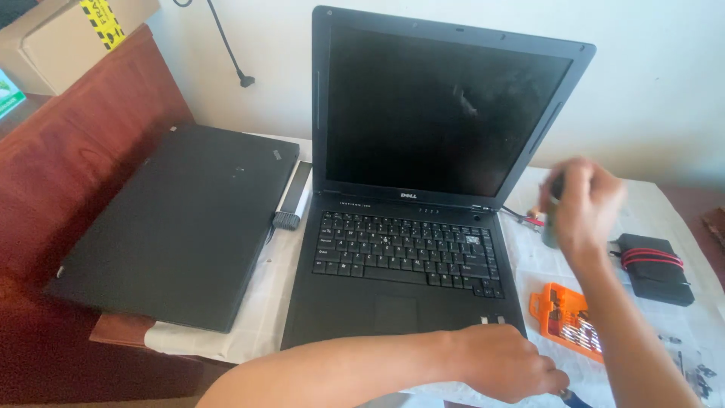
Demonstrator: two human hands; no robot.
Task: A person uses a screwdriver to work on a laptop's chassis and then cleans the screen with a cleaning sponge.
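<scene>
An open black laptop point(408, 227) with a dark screen stands on a white cloth point(264, 302). My left hand point(502, 363) lies at the laptop's front right corner, its fingers curled and pinched on a small blue object point(575, 398) at the frame's bottom edge. My right hand point(585, 204) is raised beside the laptop's right hinge and blurred by motion. It is closed around a dark tool handle point(551, 230) that points downward.
A closed black laptop point(181, 227) lies at the left on a reddish wooden desk point(68, 166), with a slim black battery bar point(293, 198) beside it. At the right are an orange bit case point(563, 313), a black pouch with red bands point(655, 270), small wires point(531, 219) and loose screws point(698, 370).
</scene>
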